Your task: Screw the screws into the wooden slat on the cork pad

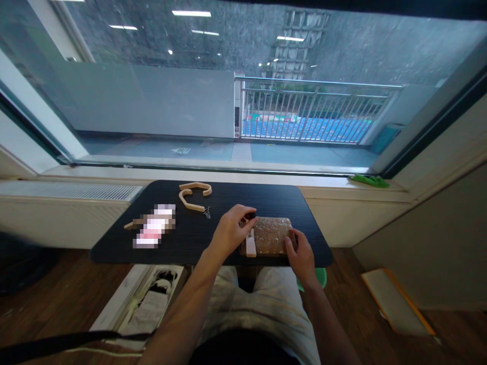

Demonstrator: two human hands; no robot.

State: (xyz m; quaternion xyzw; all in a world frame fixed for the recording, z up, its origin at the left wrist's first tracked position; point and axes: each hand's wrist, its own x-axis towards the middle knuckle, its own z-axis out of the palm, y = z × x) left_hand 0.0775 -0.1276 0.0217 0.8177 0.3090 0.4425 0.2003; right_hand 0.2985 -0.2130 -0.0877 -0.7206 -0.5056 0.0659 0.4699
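My left hand (233, 230) is closed in a pinch on a small black object (250, 215), whose kind I cannot make out. It sits over the left end of a flat brown block (272, 236) with a glossy, speckled surface, like something in clear bubble wrap. Under my left fingers, a short pale wooden strip (250, 246) lies along the block's left side. My right hand (302, 254) grips the right edge of the block, thumb on top. Farther off lie pale, bent wooden pieces (192, 207) and several thin metal pieces (207, 212), probably screws.
The black table (228, 190) stands against a windowsill and large window. On its left are a pixelated item (155, 225) and a wooden stick end (129, 225). A green cloth-like item (370, 181) rests on the sill. An open white box (152, 299) and a tilted board (397, 301) are on the floor.
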